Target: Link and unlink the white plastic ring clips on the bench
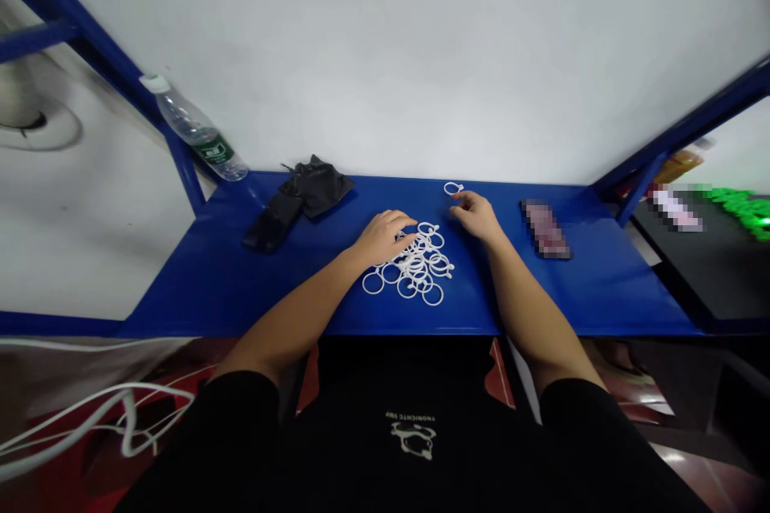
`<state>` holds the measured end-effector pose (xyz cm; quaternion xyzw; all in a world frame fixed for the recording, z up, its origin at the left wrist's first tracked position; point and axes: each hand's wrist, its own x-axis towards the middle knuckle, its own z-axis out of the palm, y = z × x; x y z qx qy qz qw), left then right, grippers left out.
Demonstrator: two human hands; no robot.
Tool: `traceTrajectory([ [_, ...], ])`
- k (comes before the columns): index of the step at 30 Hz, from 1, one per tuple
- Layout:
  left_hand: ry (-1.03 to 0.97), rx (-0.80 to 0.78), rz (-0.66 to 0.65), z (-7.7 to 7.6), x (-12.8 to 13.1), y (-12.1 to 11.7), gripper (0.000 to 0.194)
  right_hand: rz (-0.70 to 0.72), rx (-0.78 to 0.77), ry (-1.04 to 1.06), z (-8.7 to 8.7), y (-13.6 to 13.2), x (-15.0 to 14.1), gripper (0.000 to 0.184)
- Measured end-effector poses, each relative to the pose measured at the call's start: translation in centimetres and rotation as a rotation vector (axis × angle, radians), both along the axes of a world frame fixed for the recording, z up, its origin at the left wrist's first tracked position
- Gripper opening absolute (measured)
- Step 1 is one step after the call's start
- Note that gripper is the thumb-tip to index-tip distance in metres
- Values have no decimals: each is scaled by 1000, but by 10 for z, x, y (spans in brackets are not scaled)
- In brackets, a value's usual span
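Worktop (241, 288): blue, against white wall.
Ring pile (415, 266): white, at centre; unsorted.
Single ring (453, 188): set apart, beyond pile.
Left hand (385, 236): fingers curled onto pile.
Right hand (475, 214): loosely open, empty, near single ring.

The left hand (385, 236) covers part of the pile of white rings (415, 264), so its fingertips' grip cannot be told. The flat thing (546, 229) near the desk's (241, 288) right edge is blurred out.
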<state>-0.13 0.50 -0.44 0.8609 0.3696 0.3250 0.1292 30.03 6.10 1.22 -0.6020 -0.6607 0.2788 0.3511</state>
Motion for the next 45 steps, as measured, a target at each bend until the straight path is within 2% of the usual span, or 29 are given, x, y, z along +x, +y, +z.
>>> traceTrajectory([
  [4, 23, -6, -24, 1, 1, -1, 23, 391, -101, -85, 10, -14, 4, 36],
  [7, 40, -20, -38, 1, 1, -1, 23, 511, -133, -100, 13, -21, -3, 25],
  [11, 55, -33, -24, 2, 1, -2, 25, 517, -89, -124, 14, -26, -17, 13],
  [18, 28, -38, 2, 1, 1, -2, 36, 470, 71, -124, 24, -39, -33, 11],
  [20, -2, -18, -7, -1, 1, -1, 33, 452, 127, -96, 27, -44, -39, 12],
  [24, -74, 88, -27, -3, 1, 3, 13, 396, 190, 28, 27, -51, -51, 16],
  [28, -112, 191, -57, -1, 2, 3, 12, 399, 130, 110, 19, -51, -55, 26],
  [33, -115, 223, -80, 0, 4, -1, 22, 432, 93, 137, 10, -47, -56, 37],
  [38, -90, 185, -44, 1, 4, -3, 23, 430, 46, 164, 11, -47, -55, 38],
  [42, -91, 165, 10, 1, 4, -2, 19, 424, -5, 257, 14, -48, -56, 43],
  [45, -99, 162, 5, 0, 3, -1, 17, 432, -50, 324, 15, -49, -58, 44],
])
